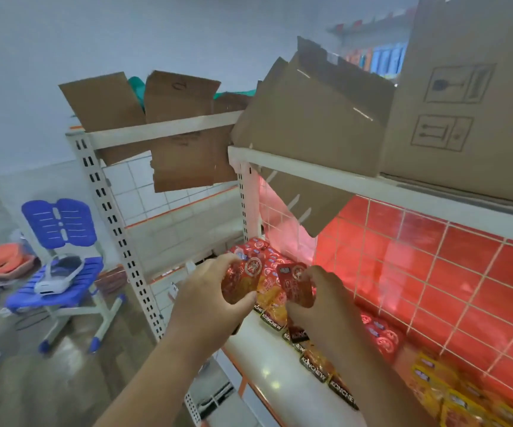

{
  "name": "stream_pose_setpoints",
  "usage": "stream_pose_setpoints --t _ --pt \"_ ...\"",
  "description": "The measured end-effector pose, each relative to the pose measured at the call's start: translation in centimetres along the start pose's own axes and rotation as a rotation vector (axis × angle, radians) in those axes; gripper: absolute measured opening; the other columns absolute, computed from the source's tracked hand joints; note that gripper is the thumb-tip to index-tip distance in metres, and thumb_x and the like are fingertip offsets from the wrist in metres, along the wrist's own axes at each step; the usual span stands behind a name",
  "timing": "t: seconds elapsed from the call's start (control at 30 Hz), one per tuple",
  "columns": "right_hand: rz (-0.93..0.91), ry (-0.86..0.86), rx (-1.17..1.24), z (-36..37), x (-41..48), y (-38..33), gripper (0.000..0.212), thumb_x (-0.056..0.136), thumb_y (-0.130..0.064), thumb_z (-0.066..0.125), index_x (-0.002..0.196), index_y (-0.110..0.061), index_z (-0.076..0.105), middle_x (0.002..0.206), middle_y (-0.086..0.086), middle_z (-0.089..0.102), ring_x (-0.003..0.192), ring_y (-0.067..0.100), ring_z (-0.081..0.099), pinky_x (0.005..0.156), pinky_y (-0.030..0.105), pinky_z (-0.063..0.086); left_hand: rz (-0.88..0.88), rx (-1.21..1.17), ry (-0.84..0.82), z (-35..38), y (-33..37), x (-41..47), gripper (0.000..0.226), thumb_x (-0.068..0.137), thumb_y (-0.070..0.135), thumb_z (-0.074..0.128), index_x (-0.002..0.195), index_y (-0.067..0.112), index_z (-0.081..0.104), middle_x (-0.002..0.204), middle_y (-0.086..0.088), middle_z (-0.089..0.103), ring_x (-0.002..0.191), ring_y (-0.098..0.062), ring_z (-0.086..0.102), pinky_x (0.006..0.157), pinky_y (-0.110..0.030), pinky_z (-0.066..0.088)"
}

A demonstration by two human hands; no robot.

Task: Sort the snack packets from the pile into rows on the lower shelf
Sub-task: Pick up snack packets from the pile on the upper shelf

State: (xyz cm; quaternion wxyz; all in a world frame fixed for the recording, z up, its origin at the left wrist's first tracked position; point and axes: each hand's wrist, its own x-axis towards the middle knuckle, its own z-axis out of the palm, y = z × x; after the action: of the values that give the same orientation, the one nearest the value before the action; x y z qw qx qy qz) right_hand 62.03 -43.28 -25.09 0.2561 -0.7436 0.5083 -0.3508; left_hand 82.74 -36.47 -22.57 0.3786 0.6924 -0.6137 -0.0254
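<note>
A person's two hands work at the left end of a white metal lower shelf (261, 352) backed by a wire grid and red panel. The left hand (212, 291) curls around a shiny red-and-gold foil snack packet (237, 280), thumb underneath. The right hand (323, 300) pinches a darker red foil packet (295, 286) by its lower part. Both packets are held in the air, just beside each other, above the shelf's front left corner.

Behind them, in the back left corner, lies the loose pile of red packets (258, 252). A row of orange packets with black bands (313, 362) runs along the shelf from under the hands towards the right end, where yellow packets (446, 392) stand.

The likely risks: the foil looks slippery, and the right hand's hold is only a pinch, so a packet may slide free and drop past the front edge to the floor. The forearms cross over the standing row, so a careless move may topple it. A hanging brown cardboard flap (310, 195) droops over the pile and may catch a reaching hand.
</note>
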Motion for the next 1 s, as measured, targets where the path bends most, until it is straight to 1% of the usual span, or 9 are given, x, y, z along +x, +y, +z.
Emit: stream_pose_setpoints --t 0.1,0.2,0.27,0.4,0.43,0.6,0.73,0.9,1.0 --pt "0.113 0.01 -0.046 3.5 2.0 1.0 0.047 0.081 -0.043 0.077 0.12 -0.039 0.051 0.112 -0.014 0.048 0.1 0.009 0.052 0.079 0.028 0.043 0.007 -0.01 -0.077 2.2 -3.9 3.0 0.061 0.077 0.062 0.074 0.132 0.049 0.052 0.119 0.024 0.058 0.111 -0.008 0.056 0.094 -0.036 0.052" --pt "0.216 0.044 -0.094 6.9 4.0 1.6 0.043 0.08 -0.045 0.073 0.116 -0.037 0.051 0.104 -0.011 0.047 0.086 0.004 0.052 0.064 0.021 0.038 0.007 -0.036 -0.171 5.0 -8.2 6.3 0.065 0.074 0.066 0.07 0.134 0.049 0.051 0.127 0.018 0.055 0.113 -0.009 0.055 0.09 -0.029 0.051" --pt "0.298 0.092 -0.137 9.3 5.4 1.8 0.04 0.078 -0.042 0.072 0.11 -0.035 0.05 0.098 -0.008 0.047 0.078 0.002 0.05 0.058 0.018 0.034 -0.004 -0.018 -0.24 7.0 -11.0 8.2 0.067 0.075 0.065 0.07 0.137 0.048 0.049 0.134 0.013 0.049 0.114 -0.013 0.053 0.086 -0.025 0.045" --pt "0.454 0.121 -0.183 13.4 7.5 1.5 0.04 0.075 -0.044 0.072 0.106 -0.036 0.049 0.099 -0.009 0.047 0.082 0.012 0.054 0.066 0.029 0.039 0.077 -0.016 -0.346 10.3 -15.2 10.8 0.058 0.078 0.055 0.071 0.131 0.041 0.053 0.119 0.015 0.05 0.103 -0.012 0.054 0.078 -0.018 0.041" --pt "0.494 0.129 -0.204 14.5 7.9 1.3 0.041 0.074 -0.044 0.072 0.107 -0.035 0.049 0.099 -0.008 0.047 0.085 0.015 0.056 0.069 0.031 0.039 0.094 -0.032 -0.383 11.0 -16.1 11.4 0.055 0.077 0.054 0.07 0.128 0.039 0.055 0.114 0.015 0.051 0.099 -0.012 0.054 0.077 -0.02 0.042" --pt "0.612 0.165 -0.256 18.0 9.0 0.7 0.051 0.074 -0.036 0.076 0.119 -0.026 0.053 0.104 -0.003 0.049 0.092 0.022 0.06 0.078 0.031 0.049 0.164 -0.015 -0.445 13.6 -17.9 13.4 0.049 0.076 0.044 0.074 0.121 0.03 0.063 0.104 0.012 0.056 0.098 -0.012 0.052 0.088 -0.026 0.046" --pt "0.652 0.21 -0.3 19.5 9.2 0.7 0.057 0.077 -0.034 0.076 0.127 -0.021 0.053 0.109 -0.001 0.048 0.095 0.023 0.06 0.077 0.027 0.046 0.229 0.042 -0.471 14.6 -18.5 14.0 0.045 0.074 0.05 0.073 0.112 0.028 0.064 0.094 0.008 0.056 0.087 -0.014 0.057 0.078 -0.026 0.053" --pt "0.672 0.264 -0.355 20.6 9.4 0.5 0.052 0.077 -0.033 0.073 0.124 -0.02 0.053 0.113 0.004 0.051 0.09 0.027 0.062 0.077 0.028 0.053 0.364 0.069 -0.476 15.4 -19.6 14.4 0.05 0.065 0.046 0.088 0.101 0.016 0.069 0.083 -0.001 0.061 0.071 -0.021 0.06 0.063 -0.03 0.053" --pt "0.676 0.298 -0.362 21.2 9.7 0.3 0.055 0.077 -0.036 0.074 0.126 -0.018 0.055 0.113 0.006 0.053 0.092 0.031 0.064 0.084 0.034 0.056 0.397 0.051 -0.489 15.7 -19.9 14.8 0.051 0.07 0.047 0.086 0.105 0.014 0.07 0.087 -0.004 0.063 0.073 -0.025 0.063 0.065 -0.037 0.057"
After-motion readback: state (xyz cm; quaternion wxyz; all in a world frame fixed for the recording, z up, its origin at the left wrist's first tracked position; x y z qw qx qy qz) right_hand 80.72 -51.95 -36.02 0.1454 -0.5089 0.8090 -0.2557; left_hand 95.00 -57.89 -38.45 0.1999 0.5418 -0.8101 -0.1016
